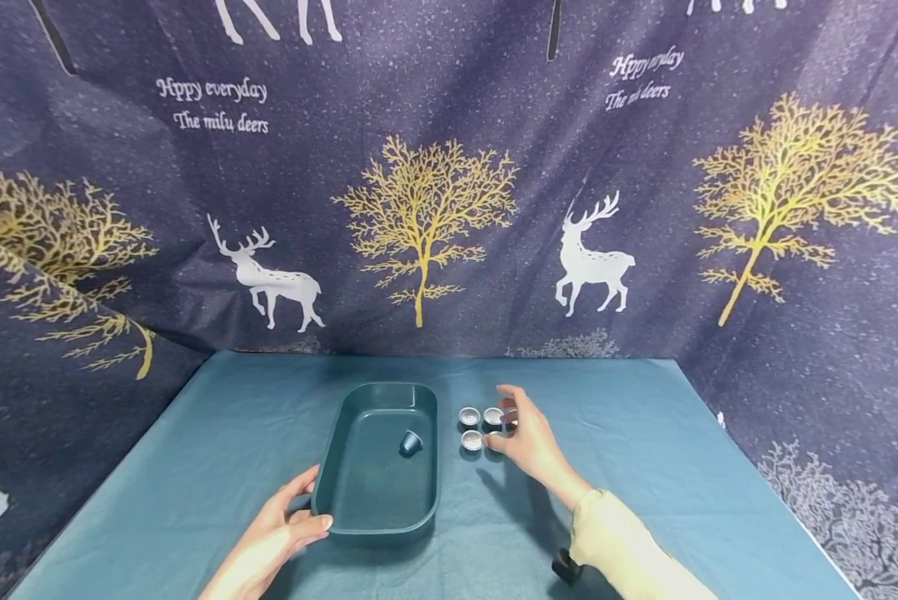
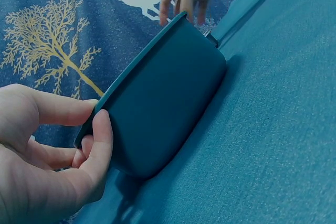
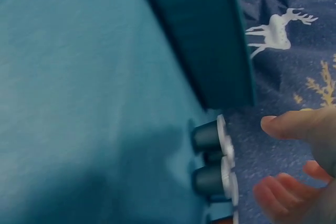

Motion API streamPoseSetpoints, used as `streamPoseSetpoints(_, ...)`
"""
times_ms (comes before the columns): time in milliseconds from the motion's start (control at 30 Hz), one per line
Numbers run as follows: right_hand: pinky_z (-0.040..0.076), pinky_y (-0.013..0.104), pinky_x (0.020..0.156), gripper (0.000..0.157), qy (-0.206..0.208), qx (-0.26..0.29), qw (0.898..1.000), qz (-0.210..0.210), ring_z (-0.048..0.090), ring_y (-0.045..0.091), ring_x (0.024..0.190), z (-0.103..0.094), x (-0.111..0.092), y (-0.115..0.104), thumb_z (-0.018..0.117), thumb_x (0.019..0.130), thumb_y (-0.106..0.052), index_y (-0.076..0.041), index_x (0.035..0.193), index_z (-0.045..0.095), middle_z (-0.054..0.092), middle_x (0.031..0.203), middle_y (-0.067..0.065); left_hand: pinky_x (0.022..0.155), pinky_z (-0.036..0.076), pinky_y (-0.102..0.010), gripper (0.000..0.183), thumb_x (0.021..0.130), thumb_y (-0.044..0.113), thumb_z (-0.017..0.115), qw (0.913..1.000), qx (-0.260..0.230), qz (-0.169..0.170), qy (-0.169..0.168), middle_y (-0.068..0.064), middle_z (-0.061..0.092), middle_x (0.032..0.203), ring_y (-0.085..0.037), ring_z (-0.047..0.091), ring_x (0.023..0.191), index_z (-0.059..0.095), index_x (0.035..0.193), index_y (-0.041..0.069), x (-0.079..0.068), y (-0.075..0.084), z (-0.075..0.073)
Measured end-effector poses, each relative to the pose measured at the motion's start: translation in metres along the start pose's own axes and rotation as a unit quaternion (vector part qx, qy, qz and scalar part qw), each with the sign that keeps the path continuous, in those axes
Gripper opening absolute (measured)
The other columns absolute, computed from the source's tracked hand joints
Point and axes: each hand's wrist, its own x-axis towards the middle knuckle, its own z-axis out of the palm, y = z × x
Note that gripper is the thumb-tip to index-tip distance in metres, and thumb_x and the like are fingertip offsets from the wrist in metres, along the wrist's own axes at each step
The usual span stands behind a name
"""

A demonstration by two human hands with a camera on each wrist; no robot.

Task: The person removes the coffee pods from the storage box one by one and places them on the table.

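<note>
A dark teal rectangular tray (image 1: 374,531) lies on the table, and my left hand (image 1: 272,529) pinches its rim at the near left corner. One blue coffee capsule (image 1: 410,443) lies tipped on its side inside it. To the tray's right, several coffee capsules (image 1: 472,440) stand in a cluster with their silver lids up. My right hand (image 1: 531,446) hovers over the right part of this cluster, thumb and fingers spread apart, hiding some capsules. In the right wrist view, a gap shows between the hand and the dark-sided capsules (image 3: 207,137), and nothing is in the fingers.
A teal cloth (image 1: 636,467) covers the table. Behind it hangs a dark blue curtain (image 1: 449,100) printed with white deer and golden trees. A small black object (image 1: 566,567) shows beneath the right sleeve (image 1: 621,533).
</note>
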Motion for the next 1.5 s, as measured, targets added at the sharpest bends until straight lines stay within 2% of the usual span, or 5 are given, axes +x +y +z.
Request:
streamPoseSetpoints(200, 0.057, 0.039, 0.078, 0.077, 0.005, -0.003, 1.0, -0.015, 0.065, 0.036, 0.105, -0.004, 0.011, -0.017, 0.084, 0.073, -0.004, -0.01, 0.141, 0.047, 0.062, 0.119, 0.015, 0.093, 0.052, -0.038, 0.083, 0.094, 0.012, 0.064, 1.0, 0.0, -0.002, 0.001, -0.014, 0.022, 0.135, -0.018, 0.059, 0.089, 0.012, 0.158, 0.001, 0.0, 0.0, 0.0)
streamPoseSetpoints(1033, 0.053, 0.045, 0.091, 0.07, -0.072, -0.029, 0.997, -0.008, 0.065, 0.031, 0.111, 0.002, 0.04, -0.057, 0.083, 0.078, -0.016, -0.015, 0.139, 0.048, 0.062, 0.12, 0.011, 0.091, 0.052, -0.035, 0.083, 0.093, 0.01, 0.063, 1.0, 0.002, -0.002, 0.006, -0.013, 0.021, 0.134, -0.016, 0.059, 0.086, 0.011, 0.157, 0.001, -0.003, 0.002, 0.002)
streamPoseSetpoints(1200, 0.051, 0.045, 0.095, 0.068, -0.116, -0.039, 0.992, -0.009, 0.063, 0.028, 0.114, 0.004, 0.051, -0.063, 0.083, 0.08, -0.02, -0.018, 0.139, 0.049, 0.062, 0.123, 0.009, 0.091, 0.052, -0.035, 0.084, 0.093, 0.009, 0.064, 1.0, 0.003, 0.002, 0.005, -0.013, 0.021, 0.135, -0.016, 0.059, 0.087, 0.011, 0.157, 0.0, -0.003, 0.002, 0.002)
streamPoseSetpoints(1400, 0.049, 0.044, 0.099, 0.062, -0.209, -0.05, 0.976, -0.032, 0.061, 0.027, 0.118, 0.005, 0.065, -0.069, 0.079, 0.083, -0.021, -0.02, 0.138, 0.05, 0.06, 0.129, 0.008, 0.091, 0.052, -0.034, 0.084, 0.093, 0.009, 0.064, 1.0, 0.0, 0.004, 0.003, -0.014, 0.02, 0.136, -0.016, 0.059, 0.087, 0.01, 0.157, -0.001, -0.003, 0.002, 0.001)
streamPoseSetpoints(1500, 0.049, 0.044, 0.099, 0.06, -0.232, -0.053, 0.97, -0.037, 0.06, 0.026, 0.119, 0.007, 0.071, -0.072, 0.079, 0.084, -0.022, -0.021, 0.137, 0.051, 0.06, 0.13, 0.01, 0.091, 0.052, -0.034, 0.084, 0.093, 0.009, 0.064, 1.0, 0.0, 0.005, 0.003, -0.014, 0.02, 0.135, -0.015, 0.059, 0.086, 0.011, 0.157, 0.0, -0.003, 0.002, 0.002)
